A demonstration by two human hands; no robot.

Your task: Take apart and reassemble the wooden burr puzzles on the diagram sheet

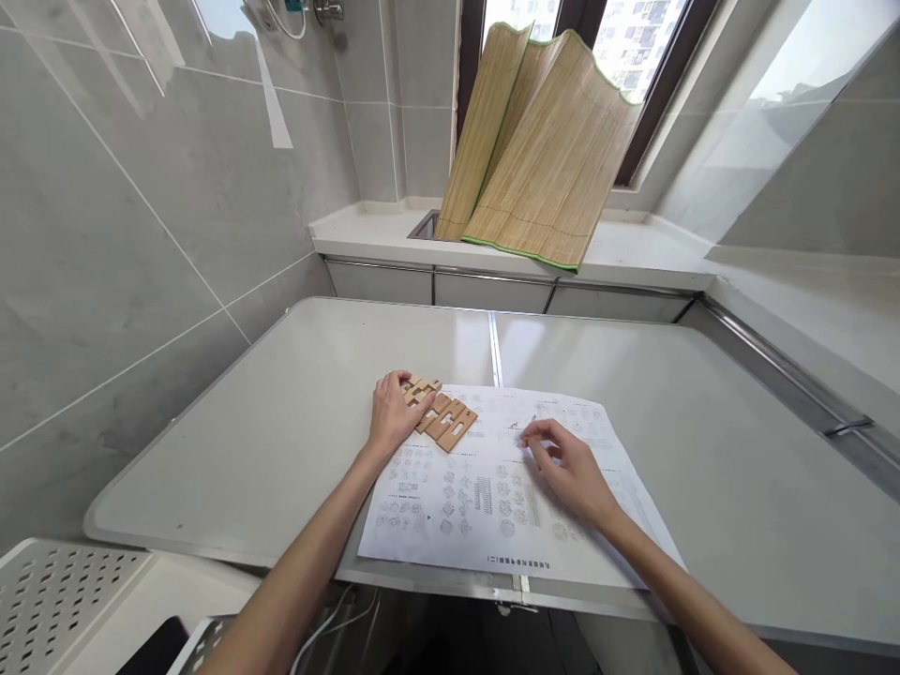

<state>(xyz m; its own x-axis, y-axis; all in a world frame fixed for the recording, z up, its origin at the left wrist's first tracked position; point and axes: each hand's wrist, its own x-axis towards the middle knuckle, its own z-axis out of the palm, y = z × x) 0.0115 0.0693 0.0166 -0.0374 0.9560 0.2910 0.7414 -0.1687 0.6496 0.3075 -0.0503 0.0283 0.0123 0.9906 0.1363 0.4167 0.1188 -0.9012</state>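
My left hand (395, 410) is curled around the far left side of a group of flat wooden puzzle pieces (450, 424). The pieces lie side by side, several of them with cut-out slots and dark marks at their ends. Under them is a large white printed sheet (485, 525) with rows of small line drawings and text that reads upside down from here. Over the sheet's right half, my right hand (566, 466) has thumb and forefinger pressed together. Whatever sits at those fingertips is too small to make out.
A white folding table (281, 450) with a metal seam down its middle carries the sheet. Behind it, a folded bamboo mat (555, 159) leans on a white counter (366, 230) by the window. A perforated white plastic surface (63, 591) and a black object (155, 647) are at lower left.
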